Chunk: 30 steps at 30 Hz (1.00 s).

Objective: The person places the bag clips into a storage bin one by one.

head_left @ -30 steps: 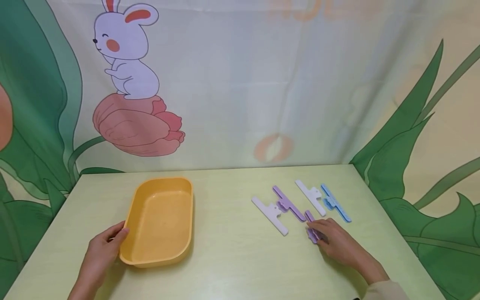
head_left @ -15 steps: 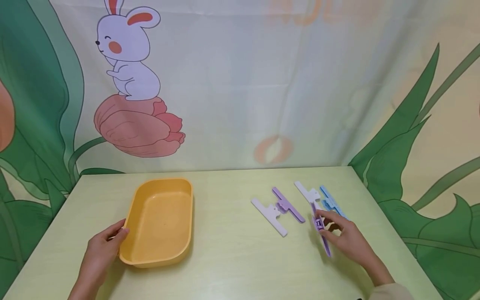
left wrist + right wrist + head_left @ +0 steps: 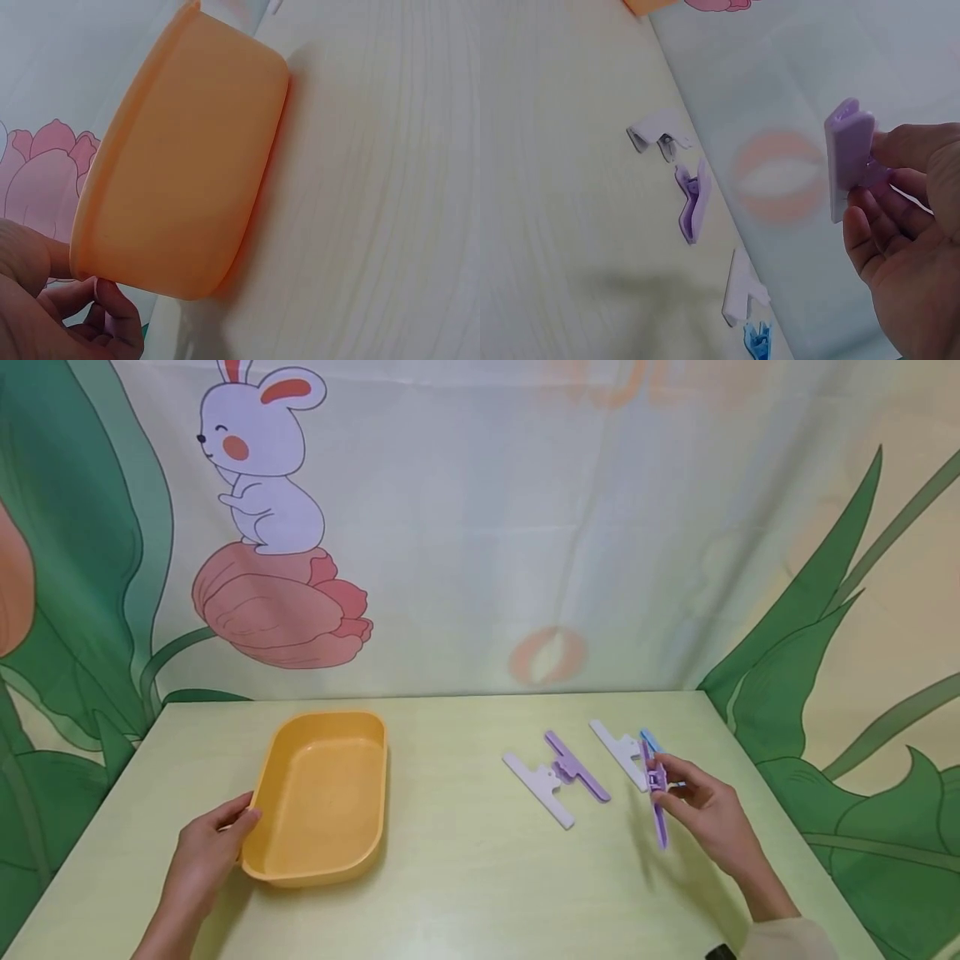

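- L hand (image 3: 206, 852) pinches the left rim of a yellow tray (image 3: 322, 802), which sits at the left of the tbl (image 3: 450, 877).
- R hand (image 3: 708, 814) pinches a purple clip (image 3: 850, 157) — raised above the tbl, at right.
- Left of it, on the tbl: a white clip (image 3: 538, 791) & a second purple clip (image 3: 577, 767), side by side.
- Farther right: another white clip (image 3: 617, 750) & a blue clip (image 3: 759, 341) — partly hidden by the R hand in head view.
- Far side: backdrop (image 3: 450, 568) w/ a rabbit (image 3: 281, 514) on a pink flower (image 3: 273, 610).

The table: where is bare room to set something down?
Bare: the middle, between the yellow tray and the nearer white clip; also the front, between left hand and right hand. Crowded: far right, where that clip, a purple clip, another white clip and a blue clip lie.
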Each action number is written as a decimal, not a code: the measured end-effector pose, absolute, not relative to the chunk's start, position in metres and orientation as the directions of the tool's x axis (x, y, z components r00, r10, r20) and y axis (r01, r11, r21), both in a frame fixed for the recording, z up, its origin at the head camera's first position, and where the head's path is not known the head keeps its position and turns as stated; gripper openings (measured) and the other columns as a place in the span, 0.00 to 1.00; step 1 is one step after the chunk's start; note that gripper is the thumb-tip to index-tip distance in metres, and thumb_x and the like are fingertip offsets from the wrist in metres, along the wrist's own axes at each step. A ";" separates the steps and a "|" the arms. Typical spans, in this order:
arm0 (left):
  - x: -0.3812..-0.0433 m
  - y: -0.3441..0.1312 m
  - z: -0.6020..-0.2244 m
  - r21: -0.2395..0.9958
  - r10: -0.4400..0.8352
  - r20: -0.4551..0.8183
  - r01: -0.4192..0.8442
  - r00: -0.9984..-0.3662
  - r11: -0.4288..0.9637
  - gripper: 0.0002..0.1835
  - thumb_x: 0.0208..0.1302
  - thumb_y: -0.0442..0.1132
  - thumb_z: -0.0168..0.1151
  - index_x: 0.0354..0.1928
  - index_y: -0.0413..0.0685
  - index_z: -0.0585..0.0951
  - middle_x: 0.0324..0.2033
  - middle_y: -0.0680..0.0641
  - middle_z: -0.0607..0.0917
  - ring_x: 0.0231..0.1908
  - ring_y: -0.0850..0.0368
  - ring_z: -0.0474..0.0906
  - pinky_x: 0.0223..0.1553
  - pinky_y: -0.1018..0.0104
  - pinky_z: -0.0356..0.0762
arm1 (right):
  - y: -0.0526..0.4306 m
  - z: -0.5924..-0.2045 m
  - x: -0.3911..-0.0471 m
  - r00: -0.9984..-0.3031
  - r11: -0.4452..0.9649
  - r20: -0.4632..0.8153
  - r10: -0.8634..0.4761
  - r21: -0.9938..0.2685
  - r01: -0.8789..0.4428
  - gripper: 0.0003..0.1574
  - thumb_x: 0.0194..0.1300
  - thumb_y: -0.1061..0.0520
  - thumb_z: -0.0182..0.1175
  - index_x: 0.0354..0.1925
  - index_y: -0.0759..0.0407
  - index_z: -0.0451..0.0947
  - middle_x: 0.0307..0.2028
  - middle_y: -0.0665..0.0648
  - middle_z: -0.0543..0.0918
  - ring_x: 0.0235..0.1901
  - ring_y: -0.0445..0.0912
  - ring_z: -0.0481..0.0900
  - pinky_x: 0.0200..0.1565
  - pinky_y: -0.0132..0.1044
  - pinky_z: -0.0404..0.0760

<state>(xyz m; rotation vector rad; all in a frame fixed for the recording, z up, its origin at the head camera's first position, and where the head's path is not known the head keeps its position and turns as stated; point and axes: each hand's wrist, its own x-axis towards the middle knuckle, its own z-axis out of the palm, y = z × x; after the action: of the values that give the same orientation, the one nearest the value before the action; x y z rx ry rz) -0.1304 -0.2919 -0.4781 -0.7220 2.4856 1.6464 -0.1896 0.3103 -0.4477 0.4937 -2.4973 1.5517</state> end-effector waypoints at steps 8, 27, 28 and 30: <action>-0.129 -0.294 -0.477 0.857 -0.318 -0.307 -0.406 -0.897 0.318 0.33 0.81 0.50 0.50 0.77 0.35 0.63 0.71 0.29 0.67 0.48 0.60 0.78 0.38 0.77 0.79 | 0.306 -0.444 -0.195 -0.928 0.368 0.321 -0.191 -0.853 -0.371 0.30 0.69 0.67 0.67 0.67 0.70 0.74 0.53 0.49 0.85 0.45 0.40 0.82 0.44 0.28 0.83; -0.126 -0.294 -0.476 0.862 -0.314 -0.292 -0.391 -0.904 0.323 0.32 0.81 0.49 0.51 0.77 0.35 0.63 0.69 0.29 0.69 0.42 0.66 0.77 0.37 0.75 0.80 | 0.267 -0.433 -0.206 -0.910 0.286 0.347 -0.227 -0.869 -0.403 0.31 0.68 0.68 0.67 0.68 0.70 0.73 0.58 0.69 0.81 0.48 0.45 0.81 0.47 0.28 0.83; -0.126 -0.294 -0.476 0.862 -0.313 -0.292 -0.390 -0.904 0.322 0.32 0.81 0.48 0.51 0.76 0.34 0.63 0.69 0.29 0.69 0.42 0.66 0.77 0.37 0.75 0.80 | 0.264 -0.432 -0.207 -0.910 0.288 0.344 -0.231 -0.869 -0.402 0.31 0.68 0.67 0.67 0.68 0.69 0.74 0.58 0.69 0.81 0.48 0.45 0.81 0.47 0.28 0.82; -0.126 -0.294 -0.476 0.862 -0.310 -0.290 -0.388 -0.905 0.327 0.33 0.81 0.49 0.51 0.76 0.34 0.63 0.69 0.29 0.69 0.42 0.67 0.77 0.37 0.75 0.80 | 0.259 -0.432 -0.209 -0.911 0.282 0.336 -0.239 -0.874 -0.396 0.31 0.69 0.66 0.67 0.68 0.68 0.74 0.58 0.69 0.80 0.48 0.45 0.80 0.48 0.28 0.82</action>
<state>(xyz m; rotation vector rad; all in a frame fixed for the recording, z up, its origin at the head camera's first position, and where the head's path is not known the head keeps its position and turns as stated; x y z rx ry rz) -0.1265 -0.2945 -0.4762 -0.6584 2.4988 1.6554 -0.2087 0.2593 -0.4318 0.5986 -2.4009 1.7006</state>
